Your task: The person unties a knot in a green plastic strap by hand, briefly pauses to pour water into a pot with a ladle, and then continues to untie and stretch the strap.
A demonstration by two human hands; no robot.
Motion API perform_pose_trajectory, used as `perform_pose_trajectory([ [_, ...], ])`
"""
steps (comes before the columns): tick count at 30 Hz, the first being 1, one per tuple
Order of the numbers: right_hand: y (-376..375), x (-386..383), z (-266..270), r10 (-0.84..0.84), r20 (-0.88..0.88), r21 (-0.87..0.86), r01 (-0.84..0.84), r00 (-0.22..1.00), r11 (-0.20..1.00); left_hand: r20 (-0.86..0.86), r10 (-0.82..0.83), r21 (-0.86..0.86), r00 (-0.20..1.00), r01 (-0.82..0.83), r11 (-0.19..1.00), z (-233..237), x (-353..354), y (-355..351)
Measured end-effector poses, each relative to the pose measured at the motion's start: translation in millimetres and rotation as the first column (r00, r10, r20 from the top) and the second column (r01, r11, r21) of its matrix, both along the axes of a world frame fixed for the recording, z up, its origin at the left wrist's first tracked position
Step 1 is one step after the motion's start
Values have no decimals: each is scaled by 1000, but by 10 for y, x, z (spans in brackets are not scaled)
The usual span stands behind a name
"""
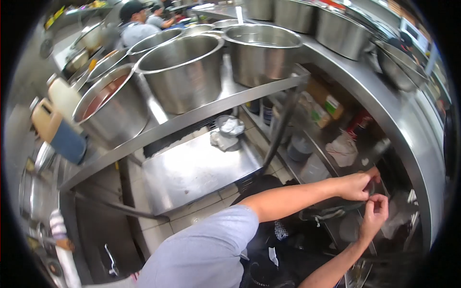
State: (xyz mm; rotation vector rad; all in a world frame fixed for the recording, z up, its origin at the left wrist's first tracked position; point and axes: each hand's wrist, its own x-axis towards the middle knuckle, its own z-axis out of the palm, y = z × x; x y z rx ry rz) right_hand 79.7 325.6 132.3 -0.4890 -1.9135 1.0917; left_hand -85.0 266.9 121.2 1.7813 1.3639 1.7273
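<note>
My left hand [356, 186] reaches across to the right side, its fingers curled closed. Just below it, my right hand [375, 217] is closed in a pinch, fingertips close to the left hand. Whatever lies between the fingers is too small and blurred to name. Both hands are in front of the shelves under the steel counter [403, 115]. Near the right hand is crumpled clear plastic [399, 211]. A whitish plastic bag [342, 150] lies on the shelf beyond the left hand.
Large steel pots [185, 77] stand on a raised steel shelf, one holding reddish liquid. A jug of dark liquid [65, 134] stands at its left end. Below, a low steel table [192, 173] carries a small bowl [230, 126]. Other people [139, 31] work at the back.
</note>
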Motion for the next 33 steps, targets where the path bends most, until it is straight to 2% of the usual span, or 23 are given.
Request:
perform_pose_trajectory([
  [2,-6,-45,72,84,48,68,-87,995,994,116,-6,8,993,5,1000,71,-50,-137],
  [4,-216,-170,229,132,68,86,-138,989,987,219,63,33,974,-72,997,124,-73,-342],
  [5,-251,-215,271,184,132,110,-199,974,974,272,123,89,954,-153,984,62,-85,-382],
  [8,-507,-414,409,313,199,169,-347,929,922,353,233,6,906,-251,968,153,-178,-830],
  [10,-643,-555,436,317,218,123,-349,923,929,282,359,66,890,-391,918,119,-224,-1042],
  [12,-610,-689,421,358,281,168,-413,891,895,234,405,63,884,-429,901,202,-235,-1316],
  [13,-668,-782,420,455,208,224,-495,866,840,216,439,71,872,-462,884,263,-234,-1460],
  [14,-710,-825,408,445,227,172,-486,866,857,198,465,79,863,-487,870,309,-233,-1586],
  [17,-831,-945,449,510,243,217,-558,825,801,169,552,99,817,-571,815,382,-258,-1875],
  [20,-926,-992,431,564,218,202,-602,797,773,161,569,134,806,-589,797,426,-239,-2078],
  [22,-978,-1014,396,626,132,218,-639,768,738,177,572,-16,801,-578,816,484,-167,-2226],
  [25,-1061,-1011,344,655,98,249,-655,749,713,216,619,-16,755,-631,776,440,-120,-2232],
  [26,-1011,-992,290,656,104,172,-663,748,729,270,609,-40,746,-623,781,420,-97,-2216],
  [28,-974,-916,212,561,165,261,-584,811,768,263,627,29,734,-655,755,239,-106,-2059],
  [29,-1171,-780,398,467,232,291,-519,853,803,255,658,9,709,-682,731,209,-76,-2008],
  [31,-1298,-651,450,401,207,334,-450,892,828,251,658,-58,710,-667,743,277,17,-2034],
  [32,-1314,-624,475,410,195,292,-452,891,843,245,669,-92,702,-670,736,333,42,-2051],
  [33,-1320,-587,503,358,190,345,-404,914,847,246,653,-126,716,-644,754,394,61,-2039],
])
